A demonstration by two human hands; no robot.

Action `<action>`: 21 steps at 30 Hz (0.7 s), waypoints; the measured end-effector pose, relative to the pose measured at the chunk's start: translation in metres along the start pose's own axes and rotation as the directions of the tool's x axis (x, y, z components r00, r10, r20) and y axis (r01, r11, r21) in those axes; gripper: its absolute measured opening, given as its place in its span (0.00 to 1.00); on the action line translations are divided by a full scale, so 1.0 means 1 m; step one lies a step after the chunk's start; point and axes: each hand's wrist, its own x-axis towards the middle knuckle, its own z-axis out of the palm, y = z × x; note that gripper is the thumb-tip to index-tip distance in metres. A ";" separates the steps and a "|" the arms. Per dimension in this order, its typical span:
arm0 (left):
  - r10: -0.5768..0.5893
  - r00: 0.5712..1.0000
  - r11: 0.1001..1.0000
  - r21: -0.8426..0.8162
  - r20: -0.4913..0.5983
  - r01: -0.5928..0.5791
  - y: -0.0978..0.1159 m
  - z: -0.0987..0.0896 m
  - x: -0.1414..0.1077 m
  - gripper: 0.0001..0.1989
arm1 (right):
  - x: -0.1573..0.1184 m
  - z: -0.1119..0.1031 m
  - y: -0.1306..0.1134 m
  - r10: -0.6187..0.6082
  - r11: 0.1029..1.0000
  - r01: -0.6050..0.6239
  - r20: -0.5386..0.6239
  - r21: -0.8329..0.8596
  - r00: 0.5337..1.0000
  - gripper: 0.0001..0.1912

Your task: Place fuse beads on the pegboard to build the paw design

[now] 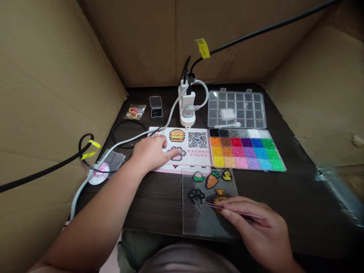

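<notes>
Cardboard walls [48,94] box in a dark wooden counter [295,212], with a black cable [42,172] running in from the left and a white power adapter [187,106] standing towards the back. Across the middle lie a compartment tray of sorted beads [246,149] in rows of colours, a clear compartment box [237,110] and a printed pattern card [182,146] showing a burger [176,135]. Nearest the person, a clear pegboard [209,223] sits flat on the counter just below the card, carrying small bead figures: a carrot [212,181], a duck [226,175] and a black shape [196,195], among others. The left hand [149,151] lies on the card, its fingers [173,152] spread and gripping nothing. The right hand [254,231] hovers at the pegboard's lower right, fingers closed around slim tweezers [236,209] whose tips reach over an orange-brown figure [219,199]; whether they pinch a bead is too small to tell. The pegboard looks light, thin and fairly stiff, so a knock would likely scatter loose beads; its bare edge looks the safest place to hold. The beads seem tiny, smooth and easily flicked away, better pinched with tweezers than with bare fingers.
</notes>
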 end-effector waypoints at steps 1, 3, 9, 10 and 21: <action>-0.007 1.000 1.000 0.009 0.007 0.007 0.001 0.000 0.000 0.31 | 0.000 0.000 0.000 0.003 1.000 -0.003 0.000 0.001 1.000 0.09; -0.017 1.000 1.000 0.020 0.015 0.016 0.001 -0.001 0.000 0.32 | 0.000 -0.001 0.000 0.011 1.000 -0.011 0.003 0.008 1.000 0.09; -0.005 1.000 1.000 0.009 0.018 0.005 0.001 0.000 0.000 0.31 | -0.001 -0.001 0.002 0.019 1.000 -0.019 0.010 0.010 1.000 0.09; -0.002 1.000 1.000 0.009 0.016 0.002 0.001 0.000 0.000 0.31 | -0.001 0.000 0.002 0.019 1.000 -0.019 0.005 0.009 1.000 0.09; -0.002 1.000 1.000 0.020 0.009 0.001 0.002 0.000 0.000 0.32 | -0.004 0.000 0.003 0.057 0.998 -0.057 -0.009 0.030 0.998 0.12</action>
